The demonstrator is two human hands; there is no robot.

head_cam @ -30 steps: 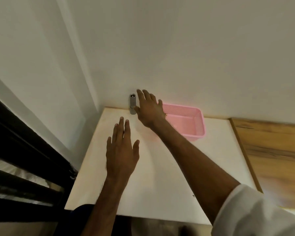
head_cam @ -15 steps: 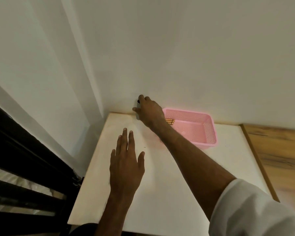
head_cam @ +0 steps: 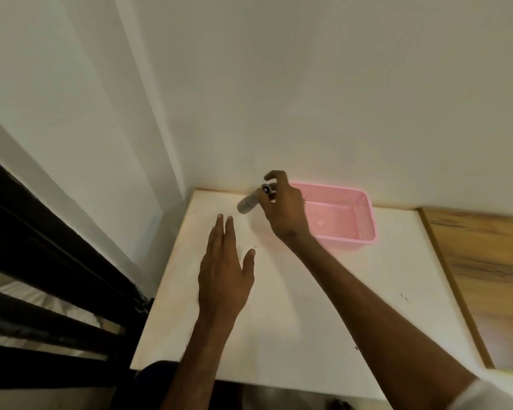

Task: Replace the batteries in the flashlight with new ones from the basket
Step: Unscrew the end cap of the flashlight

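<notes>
Head view, wide and tilted down: a pale wall (head_cam: 308, 84) fills the upper half of the frame. Below it a white table (head_cam: 323, 306) runs from the centre to the lower edge. A wood-grain surface (head_cam: 486, 261) adjoins the table along the right side of the frame. Black bars (head_cam: 42, 261) cross the lower left corner.

The right forearm reaches in from the lower right, where a white sleeve (head_cam: 492, 398) shows at the corner. The left forearm comes up from the bottom centre.

A pink mesh basket (head_cam: 365, 220) stands at the table's far edge by the wall, right of centre. Its left end is covered by the right hand, so what lies there cannot be told.

The left hand (head_cam: 224, 273) is palm down over the table at centre. Its fingers are straight and pressed close together, and the thumb is held apart to the right. Whether it touches the tabletop cannot be told.

The right hand (head_cam: 285, 208) is just left of the basket, fingers curled round the upper end of the flashlight (head_cam: 247, 204), with the forefinger arched above it.

The flashlight is a grey cylinder, tilted, with its free end slanting down and left toward the table's far left corner. A dark, ringed end shows beside the fingers. Whether its lower end touches the table is unclear.
</notes>
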